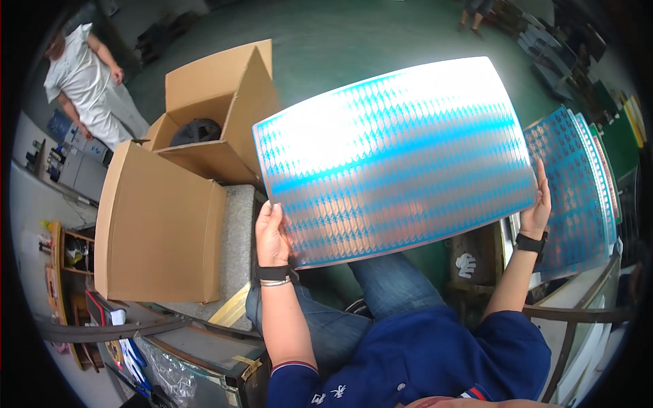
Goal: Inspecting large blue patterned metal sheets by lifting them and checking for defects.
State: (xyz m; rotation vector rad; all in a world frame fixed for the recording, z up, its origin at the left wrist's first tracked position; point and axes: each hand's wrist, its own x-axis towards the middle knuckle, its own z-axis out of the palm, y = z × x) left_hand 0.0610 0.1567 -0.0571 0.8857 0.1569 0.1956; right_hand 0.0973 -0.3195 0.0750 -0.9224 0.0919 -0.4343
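Note:
A large shiny sheet (408,177), silvery with rows of blue patterned marks, is held up in front of me, tilted so that bright glare covers its upper left and top. My left hand (271,238) grips its lower left edge, thumb on the front face and fingers mostly behind. At the right edge, my right hand (537,207) clasps the sheet with fingers pointing up along it. Black bands circle both wrists. Just past my right hand hangs or leans a stack of similar blue patterned sheets (575,211).
On the left stand a closed cardboard box (160,231) and an open carton (197,153) with a dark round thing inside. A white glove (466,265) lies in a tray below the sheet. A person in white (95,81) stands far left. Clear plastic wrap (170,370) lies lower left.

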